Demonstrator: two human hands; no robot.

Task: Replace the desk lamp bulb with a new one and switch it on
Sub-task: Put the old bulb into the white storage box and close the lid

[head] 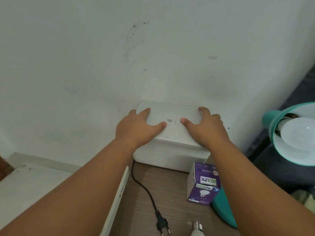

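Observation:
A white lidded box (172,150) stands against the wall at the back of the wooden desk (146,210). My left hand (136,128) grips the left edge of its lid and my right hand (204,128) grips the right edge, thumbs on top. The teal desk lamp (279,133) at the right has a white bulb (298,133) in its shade. A purple bulb carton (203,183) stands in front of the white box. Another bulb (197,228) lies at the bottom edge, its metal screw base pointing away from me.
A black cord (144,189) runs across the desk to an unplugged two-pin plug (162,224). The lamp's teal base (223,208) sits behind my right forearm. White furniture (34,181) adjoins the desk on the left. Dark fabric lies at the right.

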